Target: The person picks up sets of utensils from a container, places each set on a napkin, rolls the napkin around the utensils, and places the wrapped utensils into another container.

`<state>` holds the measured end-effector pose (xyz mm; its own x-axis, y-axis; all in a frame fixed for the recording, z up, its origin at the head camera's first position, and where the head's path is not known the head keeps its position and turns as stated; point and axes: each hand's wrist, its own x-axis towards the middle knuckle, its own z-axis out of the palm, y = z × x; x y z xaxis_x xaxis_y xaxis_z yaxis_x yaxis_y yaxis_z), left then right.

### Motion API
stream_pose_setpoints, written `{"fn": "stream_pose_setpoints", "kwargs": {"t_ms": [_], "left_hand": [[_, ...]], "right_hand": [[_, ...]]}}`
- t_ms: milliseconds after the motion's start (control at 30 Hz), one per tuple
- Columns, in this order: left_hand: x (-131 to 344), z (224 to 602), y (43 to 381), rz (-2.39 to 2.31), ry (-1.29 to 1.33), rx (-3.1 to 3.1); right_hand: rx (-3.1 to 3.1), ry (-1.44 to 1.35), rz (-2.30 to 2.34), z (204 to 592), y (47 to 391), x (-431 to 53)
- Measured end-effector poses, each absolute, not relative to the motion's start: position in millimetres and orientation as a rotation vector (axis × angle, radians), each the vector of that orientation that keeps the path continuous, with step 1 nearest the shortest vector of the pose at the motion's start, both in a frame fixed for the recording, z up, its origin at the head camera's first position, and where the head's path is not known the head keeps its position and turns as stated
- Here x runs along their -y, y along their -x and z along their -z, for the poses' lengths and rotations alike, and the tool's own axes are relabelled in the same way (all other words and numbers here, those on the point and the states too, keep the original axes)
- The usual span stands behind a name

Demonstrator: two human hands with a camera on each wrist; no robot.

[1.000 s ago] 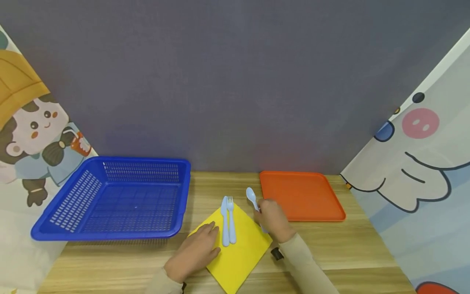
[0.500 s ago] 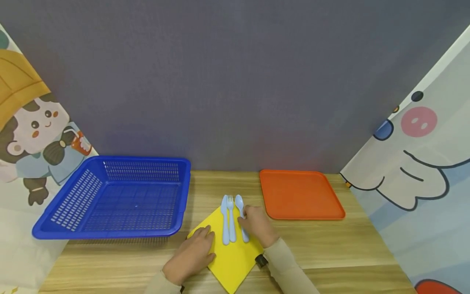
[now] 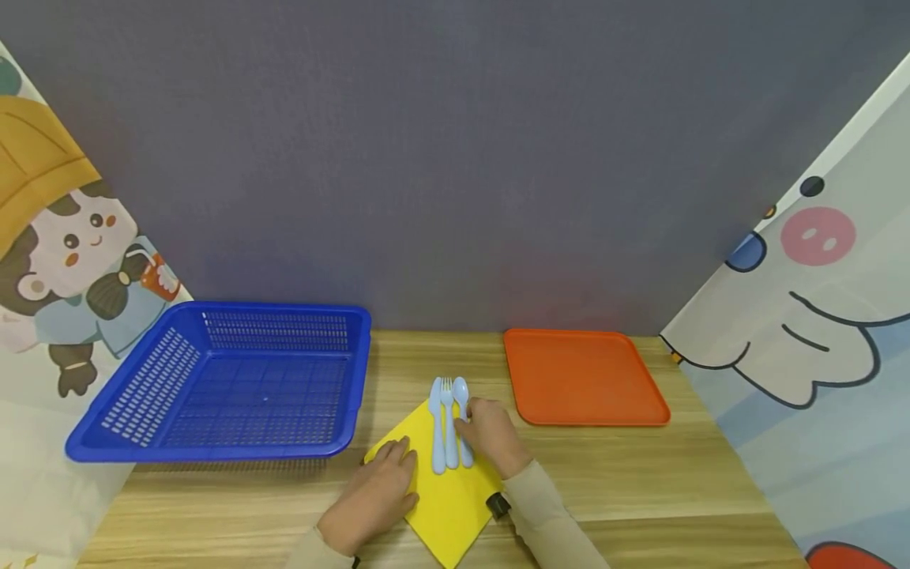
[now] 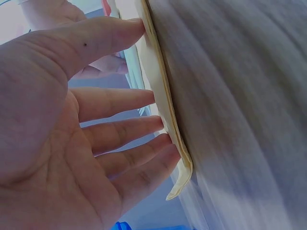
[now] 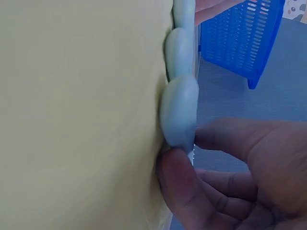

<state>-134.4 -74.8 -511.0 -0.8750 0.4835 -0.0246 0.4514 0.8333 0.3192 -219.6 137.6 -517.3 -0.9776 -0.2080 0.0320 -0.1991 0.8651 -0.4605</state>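
A folded yellow napkin (image 3: 448,514) lies with one corner towards the person. On its far part a light blue knife (image 3: 438,438), fork (image 3: 450,431) and spoon (image 3: 460,388) lie side by side, handles towards the person. My left hand (image 3: 377,491) rests its extended fingertips on the napkin's left edge; the left wrist view shows thumb and fingers along the folded layers (image 4: 163,88). With thumb and finger my right hand (image 3: 492,437) pinches the spoon's handle, whose rounded end (image 5: 180,110) shows in the right wrist view beside the other two handles.
A blue plastic basket (image 3: 213,452) with slotted walls stands at the left. An orange tray (image 3: 586,379) lies at the back right on the wooden table (image 3: 640,482). Behind rises a grey panel (image 3: 455,158), with printed cloths at both sides.
My right hand has brought the spoon left from the napkin's right edge and set it beside the fork, closing up in the last half second. My left hand has barely moved.
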Motion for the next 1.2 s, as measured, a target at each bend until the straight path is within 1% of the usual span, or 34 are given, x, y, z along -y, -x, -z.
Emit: {"fn": "stream_pose_setpoints", "kwargs": {"t_ms": [333,900,1067,1200], "left_hand": [[74.9,509.6,133.8,-0.451,-0.782,-2.928],[75.3,507.6,133.8,-0.465,-0.763,-2.909],[76.0,506.1,132.1,-0.481,-0.761,-2.899],[77.2,505.3,128.2,-0.46,-0.817,-2.939]], "right_hand": [[-3.051,0.346,0.722,516.5,218.9,-137.1],[-3.053,0.347,0.721,513.0,216.3,-138.5],[-3.055,0.396,0.714,511.2,211.1,-142.2],[-3.091,0.469,0.661,504.7,200.5,-147.6]]}}
